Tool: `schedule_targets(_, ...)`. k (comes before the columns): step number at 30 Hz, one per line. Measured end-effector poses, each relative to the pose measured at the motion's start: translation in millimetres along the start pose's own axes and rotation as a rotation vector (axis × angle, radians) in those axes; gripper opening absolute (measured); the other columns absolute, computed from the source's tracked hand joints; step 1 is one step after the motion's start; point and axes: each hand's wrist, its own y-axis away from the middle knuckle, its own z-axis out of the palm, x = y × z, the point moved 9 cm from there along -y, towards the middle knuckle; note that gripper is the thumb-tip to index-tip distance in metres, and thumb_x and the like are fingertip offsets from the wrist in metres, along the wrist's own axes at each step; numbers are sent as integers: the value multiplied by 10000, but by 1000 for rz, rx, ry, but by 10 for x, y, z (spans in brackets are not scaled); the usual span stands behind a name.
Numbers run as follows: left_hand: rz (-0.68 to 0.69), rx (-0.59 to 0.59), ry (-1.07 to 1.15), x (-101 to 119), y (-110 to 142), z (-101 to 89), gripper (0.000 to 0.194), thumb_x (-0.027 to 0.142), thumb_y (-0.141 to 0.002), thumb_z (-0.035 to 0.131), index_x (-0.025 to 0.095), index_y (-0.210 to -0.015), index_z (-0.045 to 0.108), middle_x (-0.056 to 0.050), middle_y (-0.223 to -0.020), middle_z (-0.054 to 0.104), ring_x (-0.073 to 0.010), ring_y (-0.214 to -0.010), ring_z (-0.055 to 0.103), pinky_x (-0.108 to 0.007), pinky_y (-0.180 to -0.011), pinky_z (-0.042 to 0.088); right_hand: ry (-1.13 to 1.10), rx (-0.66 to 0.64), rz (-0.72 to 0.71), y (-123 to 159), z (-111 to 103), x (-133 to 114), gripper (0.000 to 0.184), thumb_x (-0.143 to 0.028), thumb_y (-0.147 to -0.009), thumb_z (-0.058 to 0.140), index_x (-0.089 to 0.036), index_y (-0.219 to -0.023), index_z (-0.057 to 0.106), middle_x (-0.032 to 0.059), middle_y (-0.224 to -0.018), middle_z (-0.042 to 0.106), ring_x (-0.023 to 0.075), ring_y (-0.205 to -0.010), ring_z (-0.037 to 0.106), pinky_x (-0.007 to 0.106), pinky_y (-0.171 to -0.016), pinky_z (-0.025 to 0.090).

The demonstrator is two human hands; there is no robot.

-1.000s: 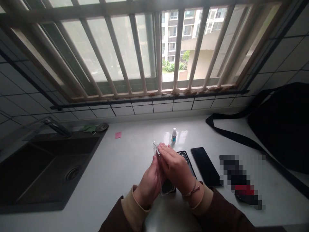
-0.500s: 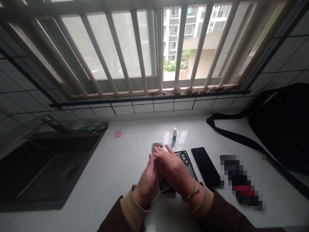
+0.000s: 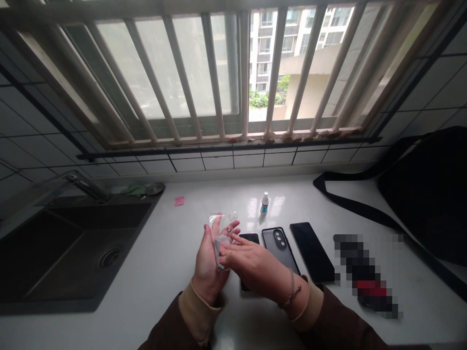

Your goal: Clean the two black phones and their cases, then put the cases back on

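A clear phone case (image 3: 216,222) lies along the palm of my left hand (image 3: 207,260), whose fingers curl behind it and show through the plastic. With fingers together, my right hand (image 3: 251,262) presses a small pale grey cloth (image 3: 219,242) against the lower part of the case. Partly under my right hand, a phone (image 3: 250,237) rests on the counter. Beside it lies a dark-rimmed phone case (image 3: 272,239) with camera holes, then a black phone (image 3: 312,250). A small white bottle (image 3: 264,204) stands upright behind them.
A dark sink (image 3: 73,272) with a faucet (image 3: 87,187) is set into the white counter (image 3: 146,272) at left. A pink slip (image 3: 179,201) lies near it. At right are a black bag (image 3: 430,194) with its strap and a pixelated item (image 3: 365,277). A barred window rises behind.
Both hands have shifted apart and the clear case has come left, tilted to show its face. The cloth has moved from the top of the case to its lower part.
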Motion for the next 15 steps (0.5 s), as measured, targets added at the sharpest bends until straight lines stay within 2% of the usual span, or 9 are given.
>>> schedule_targets(5, 25, -21, 2, 26, 0, 23, 628, 578, -1081, 492, 262, -1622, 442, -170, -1276, 740, -255, -1137, 753, -409, -1013, 598, 3, -1, 29, -11, 1, -9, 229, -70, -1048, 520, -205, -1153, 672, 104, -1311, 793, 176, -1294, 727, 431, -1276, 458)
schedule_targets(11, -23, -22, -36, -63, 78, 112, 623, 568, -1085, 490, 279, -1635, 440, -154, -1225, 761, -245, -1042, 772, -436, -1005, 596, 37, 41, 106, -21, -31, 55, 245, -68, -1056, 498, -214, -1144, 673, 87, -1268, 798, 181, -1268, 739, 418, -1262, 485)
schedule_targets(15, -58, -85, -25, -173, 92, 192, 611, 533, -1098, 491, 249, -1637, 460, -151, -1268, 757, -254, -1153, 750, -441, -1136, 523, 91, 124, 164, -9, -116, 123, 285, -63, -1057, 488, -205, -1194, 693, 99, -1293, 794, 207, -1259, 749, 416, -1241, 512)
